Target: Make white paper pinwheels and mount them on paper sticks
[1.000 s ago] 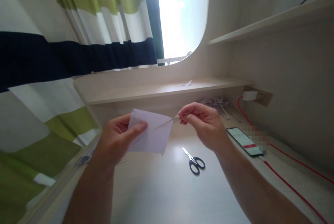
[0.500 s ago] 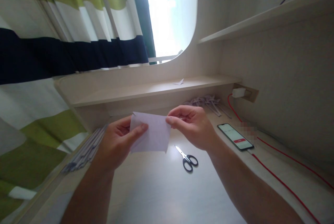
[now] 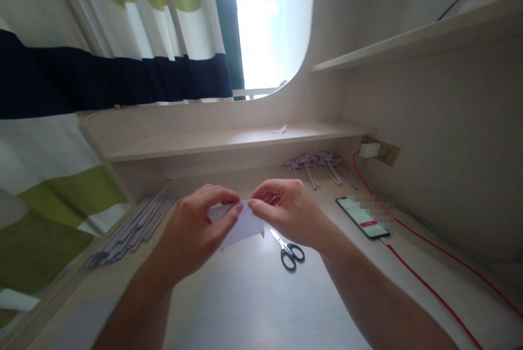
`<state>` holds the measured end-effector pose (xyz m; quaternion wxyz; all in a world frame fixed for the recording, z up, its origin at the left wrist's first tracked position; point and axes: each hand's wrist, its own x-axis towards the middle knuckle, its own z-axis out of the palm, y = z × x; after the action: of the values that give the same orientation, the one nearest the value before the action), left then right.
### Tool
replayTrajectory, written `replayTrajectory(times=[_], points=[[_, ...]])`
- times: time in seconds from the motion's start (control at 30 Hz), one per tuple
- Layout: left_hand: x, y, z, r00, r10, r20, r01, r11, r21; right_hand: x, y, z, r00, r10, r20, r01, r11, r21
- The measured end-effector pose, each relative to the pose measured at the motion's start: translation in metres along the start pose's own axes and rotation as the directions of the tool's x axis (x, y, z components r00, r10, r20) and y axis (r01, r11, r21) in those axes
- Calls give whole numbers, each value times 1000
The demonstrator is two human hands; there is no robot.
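A sheet of pale lilac paper (image 3: 248, 226) hangs between my hands above the desk, its lower edge tilted. My left hand (image 3: 206, 222) pinches the top edge between thumb and fingers and covers much of the sheet's left side. Close beside it, my right hand (image 3: 288, 211) pinches the same edge, thumb in front and fingers curled behind. Scissors with black handles (image 3: 291, 255) lie on the desk just below my right hand, blades pointing up and left.
Rolled paper sticks (image 3: 133, 227) are piled at the left. Several paper pinwheels on sticks (image 3: 312, 165) lie at the back. A phone (image 3: 363, 219) with a red cable (image 3: 429, 287) is on the right. A small folded paper (image 3: 280, 130) rests on the shelf (image 3: 204, 143).
My left hand has shifted from the sheet's left side to its top edge, now close to my right hand. The paper has tilted. The view has moved slightly.
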<state>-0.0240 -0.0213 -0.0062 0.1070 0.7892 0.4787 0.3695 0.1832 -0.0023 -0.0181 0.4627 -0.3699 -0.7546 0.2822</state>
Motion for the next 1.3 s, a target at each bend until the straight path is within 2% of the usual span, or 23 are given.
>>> replayTrajectory(times=[0.13,0.23,0.47,0.63,0.73,0.93,1.13,1.3], points=[[1,2,0,1000,14,16,-14,1000,-17,0,3,1,1000,13,12,-14,999,46],[1,2,-2,999,-29,18,30,996,-80,2,5,-3,1000,15,4,-16,995,94],[1,3,-4,987,-145,63,158,927,-339,2,-3,-16,978,5,-210,50,965,256],[0,8,-2,983,-154,102,182,902,-391,-10,-19,-8,986,24,-167,46,915,400],[-2,8,-1,984,-153,96,179,889,-422,-16,-26,-1,991,25,-128,26,923,384],[-4,7,-3,978,-166,127,209,808,-550,-16,-23,1,985,-4,-172,46,970,238],[-5,13,-6,964,-161,209,260,722,-641,-15,-21,-3,986,5,-168,48,951,307],[-5,19,-8,959,-157,235,275,712,-646,-16,-23,-2,988,-8,-156,62,935,349]])
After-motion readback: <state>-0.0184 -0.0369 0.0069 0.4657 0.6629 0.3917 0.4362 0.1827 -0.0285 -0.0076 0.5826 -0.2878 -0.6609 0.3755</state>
